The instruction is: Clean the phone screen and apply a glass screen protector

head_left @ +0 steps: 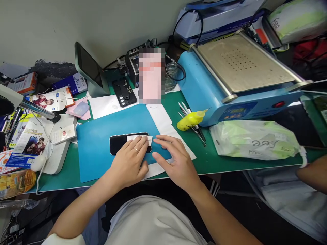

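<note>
A black phone (119,143) lies flat on a blue mat (102,149) in the middle of the green bench. My left hand (130,160) presses a small white wipe (140,139) onto the phone's right end, fingers together on top of it. Just to the right, my right hand (173,160) rests flat on the mat's edge with its fingers stretched out, next to the phone and holding nothing.
A blue heating machine (230,85) stands at the back right. A yellow bottle (190,120) and thin metal tools (196,131) lie before it, beside a green-white plastic bag (255,139). Boxes and a white stand (56,149) crowd the left. Another person's arm (313,175) shows at right.
</note>
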A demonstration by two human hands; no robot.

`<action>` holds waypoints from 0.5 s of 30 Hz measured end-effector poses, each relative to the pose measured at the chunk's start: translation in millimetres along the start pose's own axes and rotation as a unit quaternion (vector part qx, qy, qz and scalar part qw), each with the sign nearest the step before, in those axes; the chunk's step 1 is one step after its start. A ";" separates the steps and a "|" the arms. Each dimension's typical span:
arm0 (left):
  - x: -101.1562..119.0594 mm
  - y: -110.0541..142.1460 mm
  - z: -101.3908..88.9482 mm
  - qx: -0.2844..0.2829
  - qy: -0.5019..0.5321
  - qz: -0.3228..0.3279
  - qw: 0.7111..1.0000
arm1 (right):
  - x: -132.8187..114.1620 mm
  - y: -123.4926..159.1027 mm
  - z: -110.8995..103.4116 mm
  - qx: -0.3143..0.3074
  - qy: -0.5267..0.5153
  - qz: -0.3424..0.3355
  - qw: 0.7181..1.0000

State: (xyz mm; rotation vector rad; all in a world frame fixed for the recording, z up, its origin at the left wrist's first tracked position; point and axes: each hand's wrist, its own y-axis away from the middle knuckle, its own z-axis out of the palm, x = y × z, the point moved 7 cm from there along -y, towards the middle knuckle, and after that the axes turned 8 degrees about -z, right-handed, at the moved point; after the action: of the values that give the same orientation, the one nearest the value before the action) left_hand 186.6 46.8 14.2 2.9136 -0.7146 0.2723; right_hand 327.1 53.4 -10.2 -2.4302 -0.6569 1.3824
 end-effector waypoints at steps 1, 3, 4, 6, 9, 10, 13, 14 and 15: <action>0.8 0.7 1.1 0.000 -0.001 0.000 1.000 | -0.3 0.1 0.1 -0.001 0.001 -0.001 1.000; 2.6 4.0 3.8 -0.001 -0.002 -0.006 1.000 | -0.4 0.5 -0.3 0.002 0.003 0.000 1.000; 3.4 6.5 5.2 -0.002 -0.001 -0.012 1.000 | -0.1 0.8 -0.6 0.004 0.003 0.003 1.000; 4.4 11.0 7.5 -0.009 0.002 -0.023 1.000 | 0.8 1.3 -0.1 0.003 0.000 0.007 1.000; 3.8 9.6 7.1 -0.016 0.008 -0.023 1.000 | 1.6 1.5 2.8 -0.008 -0.001 0.002 1.000; 3.3 6.6 5.7 -0.014 0.008 -0.018 1.000 | 1.8 1.6 3.7 -0.011 0.000 -0.001 1.000; 2.0 -3.4 2.7 -0.011 0.010 0.001 1.000 | 1.8 1.3 4.4 -0.012 -0.002 0.000 1.000; 1.8 -4.8 2.8 -0.012 0.009 0.005 1.000 | 1.1 0.5 4.3 -0.015 -0.002 0.003 1.000; 1.7 -4.6 3.5 -0.014 0.007 0.008 1.000 | -0.1 -1.1 4.2 -0.021 -0.002 0.006 1.000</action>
State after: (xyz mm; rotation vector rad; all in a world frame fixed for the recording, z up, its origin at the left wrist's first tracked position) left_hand 190.8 49.5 10.8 2.8780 -0.7345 0.2824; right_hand 323.2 54.3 -11.7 -2.4671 -0.6797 1.3928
